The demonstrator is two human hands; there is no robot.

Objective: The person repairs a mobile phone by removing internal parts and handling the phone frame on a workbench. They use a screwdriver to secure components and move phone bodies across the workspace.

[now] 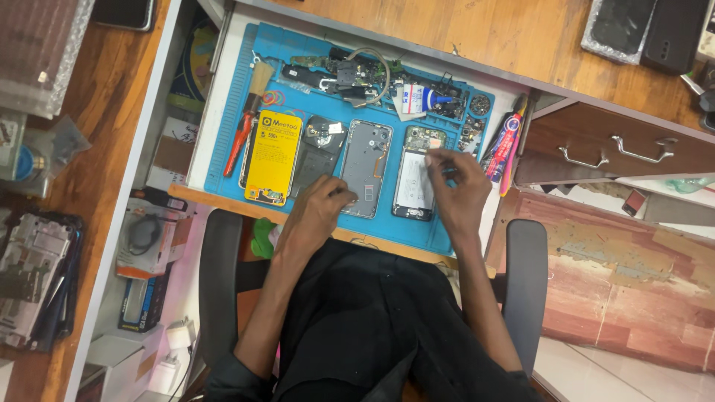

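A blue work mat lies on a pull-out tray in front of me. On it sit a yellow phone battery, a dark phone back cover, a grey phone frame and an opened phone with a white battery. My left hand rests with curled fingers on the mat at the grey frame's lower left corner. My right hand hovers over the opened phone's right side, fingertips pinched together near its top; whether it holds a small part or tool I cannot tell.
A brush and a red-handled tool lie at the mat's left. Loose parts, cables and a small glue tube crowd the mat's top. Pens stand at the right edge. A wooden desk, drawers, boxes at left and chair armrests surround me.
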